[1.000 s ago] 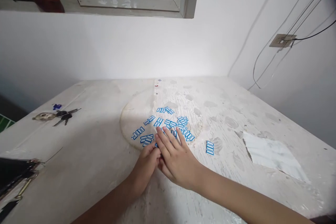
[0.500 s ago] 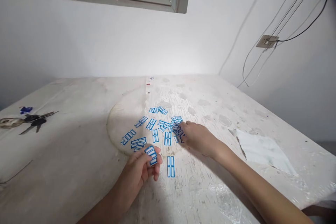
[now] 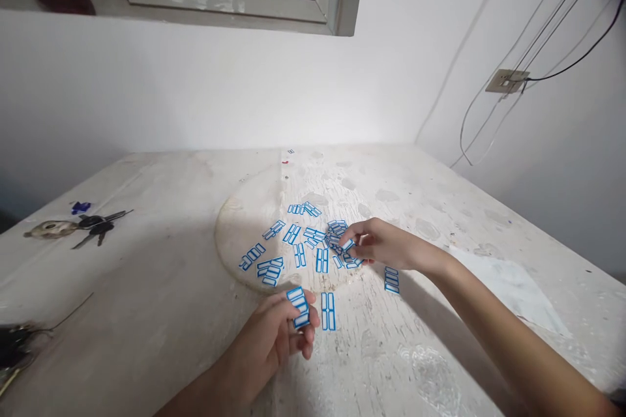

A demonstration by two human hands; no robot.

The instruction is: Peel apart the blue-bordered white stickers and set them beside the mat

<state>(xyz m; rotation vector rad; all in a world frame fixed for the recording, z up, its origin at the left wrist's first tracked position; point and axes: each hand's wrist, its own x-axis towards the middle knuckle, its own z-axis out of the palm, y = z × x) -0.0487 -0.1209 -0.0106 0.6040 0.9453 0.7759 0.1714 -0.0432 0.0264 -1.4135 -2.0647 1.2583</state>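
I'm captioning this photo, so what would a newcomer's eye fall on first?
Probably the blue-bordered labels scattered across the middle of the white tabletop. Next, the left hand, nearer the camera, holding a label, and the right hand pinching another label at the scatter's right side. Off to the left lies a bunch of keys.

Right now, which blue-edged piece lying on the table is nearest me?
The two-column piece just right of your left hand; every other one lies farther back on the table.
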